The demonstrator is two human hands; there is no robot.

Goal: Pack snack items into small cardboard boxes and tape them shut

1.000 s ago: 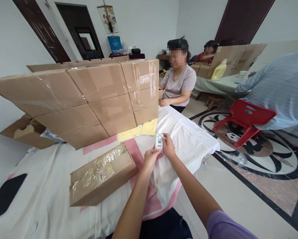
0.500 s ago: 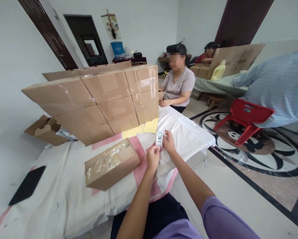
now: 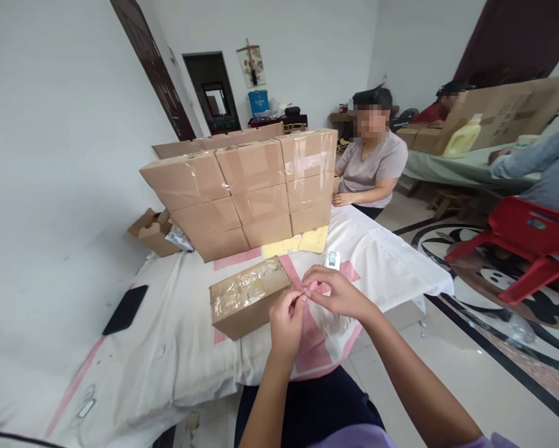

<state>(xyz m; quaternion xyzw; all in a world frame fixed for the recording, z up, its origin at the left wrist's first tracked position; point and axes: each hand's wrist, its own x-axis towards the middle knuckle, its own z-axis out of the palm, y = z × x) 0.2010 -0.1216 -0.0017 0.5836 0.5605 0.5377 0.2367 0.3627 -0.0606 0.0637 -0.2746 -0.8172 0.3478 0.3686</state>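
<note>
My left hand (image 3: 286, 318) is closed in a pinch above the cloth-covered table. Its fingertips meet those of my right hand (image 3: 338, 292), whose thumb and forefinger are pinched too. Whatever lies between the fingertips is too small to make out. Just beyond my right hand, a small white box-shaped item (image 3: 332, 260) with a greyish-green patch on top rests on the cloth, apart from the fingers. A taped cardboard box (image 3: 246, 298) lies to the left of my hands.
Stacked cartons (image 3: 261, 193) form a wall across the table (image 3: 181, 342). Yellow sheets (image 3: 282, 247) lie at their foot. A dark flat item (image 3: 126, 309) is at the left. A person (image 3: 371, 162) sits beyond the table; a red chair (image 3: 525, 239) stands right.
My hands have come away from the small white item, back toward me, and their fingertips now meet. The camera view has turned left.
</note>
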